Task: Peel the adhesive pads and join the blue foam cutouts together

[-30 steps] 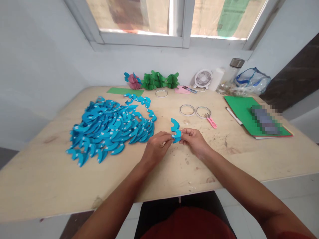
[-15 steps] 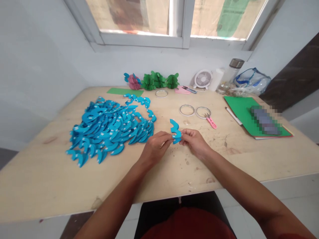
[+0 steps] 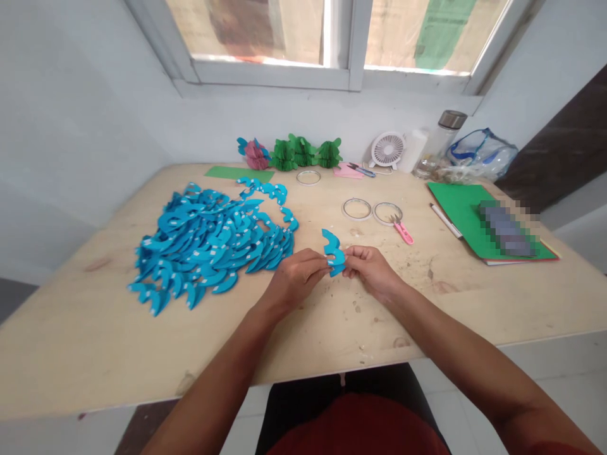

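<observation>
over a wooden tabletop (image 3: 303,341), a wavy blue paper piece (image 3: 336,257) held from both sides

near the middle of the tabletop, the left hand (image 3: 298,270) pinches the left edge of the wavy blue paper piece between thumb and fingers, while the right hand (image 3: 372,268) grips its right edge in much the same way. the piece's curved far end reaches past the fingertips; whether any of it touches the wood, i cannot tell.

left of the left hand spreads a heap of curved blue pieces (image 3: 218,240), dotted with small white patches, a thin trail looping off its far right side. beyond the right hand, two thin rings (image 3: 357,218) lie side by side, and pink-handled snips (image 3: 404,232) rest with their tips at the right one. another ring (image 3: 308,184) sits farther back.

along the wall stand a pink-and-blue paper ornament (image 3: 256,155), three green paper ornaments (image 3: 302,151) and a small white fan (image 3: 387,150). toward the right, a pen (image 3: 446,221) lies beside a green folder (image 3: 458,205) bearing a blurred object.
</observation>
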